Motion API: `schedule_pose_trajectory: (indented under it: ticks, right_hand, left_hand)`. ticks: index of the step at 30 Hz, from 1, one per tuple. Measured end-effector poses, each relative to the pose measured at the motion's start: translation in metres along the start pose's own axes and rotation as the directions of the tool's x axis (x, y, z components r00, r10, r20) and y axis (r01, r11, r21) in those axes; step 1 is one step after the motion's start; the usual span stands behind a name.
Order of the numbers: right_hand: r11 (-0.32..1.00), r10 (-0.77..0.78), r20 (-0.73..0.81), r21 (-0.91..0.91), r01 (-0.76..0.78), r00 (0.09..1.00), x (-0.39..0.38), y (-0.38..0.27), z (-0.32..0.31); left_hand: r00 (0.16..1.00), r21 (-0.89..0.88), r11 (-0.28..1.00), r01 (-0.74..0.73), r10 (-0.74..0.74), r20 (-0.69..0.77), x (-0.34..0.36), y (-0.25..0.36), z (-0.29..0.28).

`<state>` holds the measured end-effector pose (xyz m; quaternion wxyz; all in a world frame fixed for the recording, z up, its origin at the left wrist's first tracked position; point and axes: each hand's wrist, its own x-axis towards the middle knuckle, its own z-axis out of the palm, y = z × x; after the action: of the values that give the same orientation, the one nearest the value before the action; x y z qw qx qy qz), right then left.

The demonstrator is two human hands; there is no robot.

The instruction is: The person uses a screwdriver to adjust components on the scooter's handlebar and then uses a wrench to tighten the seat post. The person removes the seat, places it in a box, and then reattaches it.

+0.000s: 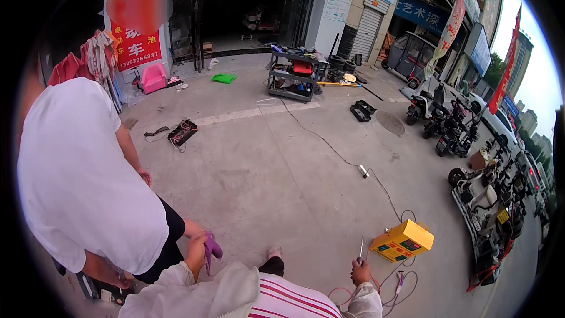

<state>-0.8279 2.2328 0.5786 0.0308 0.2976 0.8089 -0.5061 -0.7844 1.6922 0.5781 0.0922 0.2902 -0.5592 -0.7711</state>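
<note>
My right hand is closed around the handle of a screwdriver, its thin metal shaft pointing up. Just right of it, a yellow box-shaped charging unit with a dark panel sits on the ground. Cables with a light plug lie looped beside it. On the left, my left hand has its fingers curled in against a soft-looking purple thing. Whether that is a cloth or a shoe on the nearby leg I cannot tell. A person in a white shirt bends close to my left side.
The person's lower hand is near a dark object. A grey tool cart stands ahead. A cord crosses the pavement to a white power strip. A wired black case and open black toolbox lie farther off; scooters line the right.
</note>
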Motion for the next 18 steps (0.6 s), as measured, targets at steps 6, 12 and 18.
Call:
schedule_pose_trajectory:
  ticks: [6, 12, 18]
  right_hand:
    - [0.994, -0.016, 0.203, -0.105, 0.038, 0.979, 0.058, -0.059, 0.043]
    - [0.834, 0.504, 0.147, -0.340, -0.435, 0.851, 0.162, 0.005, 0.027]
    - [0.773, 0.593, 0.135, -0.370, -0.515, 0.794, 0.304, -0.060, 0.054]
  left_hand:
    - [0.974, 0.123, 0.989, -0.087, 0.110, -0.198, 0.134, -0.028, 0.036]
    - [0.947, 0.086, 0.993, -0.085, 0.108, -0.302, 0.233, 0.051, 0.198]
    - [0.936, 0.235, 0.971, -0.045, 0.123, -0.329, 0.356, 0.046, 0.226]
